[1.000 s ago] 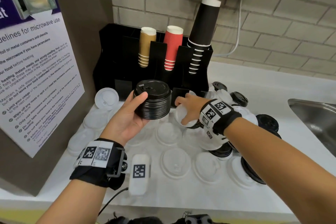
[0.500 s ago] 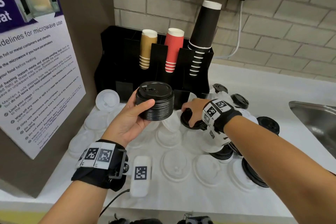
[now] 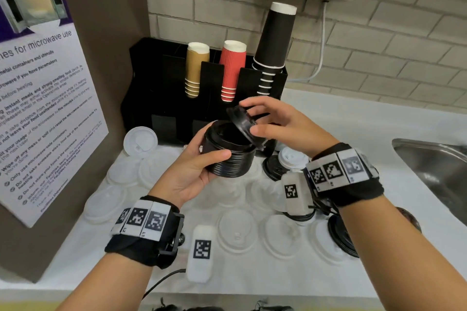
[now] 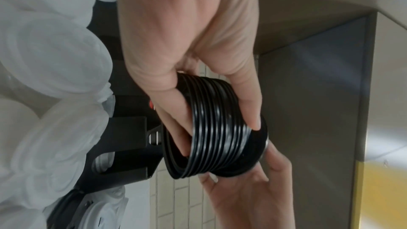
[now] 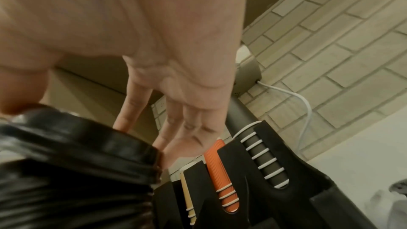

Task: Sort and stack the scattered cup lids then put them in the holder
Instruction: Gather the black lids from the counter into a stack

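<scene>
**Black lid meets the stack**

Head view shows clear plastic cup lids (image 3: 236,231) scattered across the white counter (image 3: 252,283) nearest the person. Above them, the left hand (image 3: 194,171) grips a ribbed stack of black plastic cup lids (image 3: 228,153), thumb and fingers curled round its sides. The right hand (image 3: 283,125) pinches a single black plastic lid (image 3: 242,121) between thumb and fingertips, tilted, its lower edge at the stack's top rim. Behind stands the black cup holder (image 3: 151,88), carrying tan, red and black paper cups, against a pale brick wall (image 3: 379,58).
</scene>
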A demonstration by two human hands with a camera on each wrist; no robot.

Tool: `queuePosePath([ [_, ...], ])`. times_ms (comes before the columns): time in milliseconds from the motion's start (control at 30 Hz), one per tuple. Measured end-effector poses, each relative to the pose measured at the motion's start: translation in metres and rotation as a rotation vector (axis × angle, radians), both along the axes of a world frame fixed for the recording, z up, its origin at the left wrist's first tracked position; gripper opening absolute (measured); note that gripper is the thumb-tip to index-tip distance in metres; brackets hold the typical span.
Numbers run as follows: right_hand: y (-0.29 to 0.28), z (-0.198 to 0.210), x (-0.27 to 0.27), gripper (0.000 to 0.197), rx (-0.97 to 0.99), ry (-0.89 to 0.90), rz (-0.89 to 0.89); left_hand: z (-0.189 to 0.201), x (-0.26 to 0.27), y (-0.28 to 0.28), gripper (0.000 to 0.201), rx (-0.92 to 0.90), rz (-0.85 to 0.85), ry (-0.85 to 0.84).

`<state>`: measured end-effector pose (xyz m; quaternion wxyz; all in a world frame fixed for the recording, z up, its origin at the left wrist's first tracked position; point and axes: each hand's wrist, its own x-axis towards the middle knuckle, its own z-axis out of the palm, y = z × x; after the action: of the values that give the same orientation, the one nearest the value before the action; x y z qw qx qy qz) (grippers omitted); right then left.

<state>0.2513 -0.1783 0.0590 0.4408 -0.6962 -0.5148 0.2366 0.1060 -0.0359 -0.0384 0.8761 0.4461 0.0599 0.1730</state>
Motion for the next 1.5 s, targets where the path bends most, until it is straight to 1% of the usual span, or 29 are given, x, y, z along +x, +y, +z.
queuePosePath([
  [100,-0.002,-0.001,-0.005,0.041,-0.014,-0.117,0.023,0.0,0.004,-0.006,0.065,0.042,-0.042,0.015],
  [267,-0.007,-0.004,-0.006,0.042,-0.045,-0.174,0.03,0.0,0.007,-0.011,0.066,0.071,-0.059,0.05],
  [400,-0.009,-0.004,-0.005,0.043,-0.052,-0.196,0.044,0.0,0.008,-0.014,0.07,0.073,-0.065,0.061],
  [600,-0.01,-0.005,0.001,0.042,-0.069,-0.169,0.044,0.0,0.008,-0.014,0.062,0.08,-0.056,0.048],
  [733,-0.009,-0.004,0.003,0.044,-0.065,-0.171,0.029,0.0,0.009,-0.014,0.063,0.084,-0.044,0.043],
  [900,-0.005,-0.001,0.003,0.047,-0.059,-0.223,0.045,0.002,0.01,-0.012,0.06,0.09,-0.03,0.035],
  [967,-0.005,0.0,0.001,0.047,-0.069,-0.213,0.051,0.003,0.01,-0.011,0.063,0.092,-0.023,0.031],
  [1033,-0.005,0.004,0.002,0.04,-0.031,-0.146,0.024,0.004,0.009,-0.009,0.068,0.09,-0.002,0.03],
  [1100,-0.001,0.001,0.01,0.028,-0.02,-0.104,-0.083,0.006,0.008,-0.005,0.069,0.068,0.03,0.014],
  [1133,0.002,-0.003,0.018,0.025,-0.09,-0.144,-0.149,0.006,0.006,-0.003,0.069,0.054,0.04,0.002],
  [1167,0.007,-0.008,0.027,0.026,-0.24,-0.246,-0.184,0.007,0.005,-0.001,0.07,0.044,0.049,-0.009],
  [1200,0.013,-0.017,0.037,0.03,-0.466,-0.393,-0.174,0.008,0.004,0.002,0.071,0.041,0.057,-0.018],
  [1233,0.019,-0.027,0.045,0.037,-0.724,-0.528,-0.126,0.009,0.003,0.003,0.072,0.042,0.063,-0.026],
  [1267,0.025,-0.039,0.051,0.047,-0.953,-0.631,-0.065,0.011,0.003,0.005,0.072,0.043,0.065,-0.033],
  [1300,0.03,-0.05,0.056,0.059,-1.119,-0.712,-0.015,0.012,0.002,0.005,0.071,0.043,0.065,-0.041],
  [1333,0.034,-0.06,0.062,0.068,-1.214,-0.77,0.003,0.012,0.002,0.006,0.067,0.043,0.066,-0.046],
  [1367,0.036,-0.07,0.068,0.073,-1.256,-0.817,-0.006,0.013,0.001,0.007,0.065,0.045,0.067,-0.047],
  [1500,0.036,-0.09,0.082,0.068,-1.295,-0.987,-0.008,0.013,-0.003,0.009,0.066,0.05,0.055,-0.04],
])
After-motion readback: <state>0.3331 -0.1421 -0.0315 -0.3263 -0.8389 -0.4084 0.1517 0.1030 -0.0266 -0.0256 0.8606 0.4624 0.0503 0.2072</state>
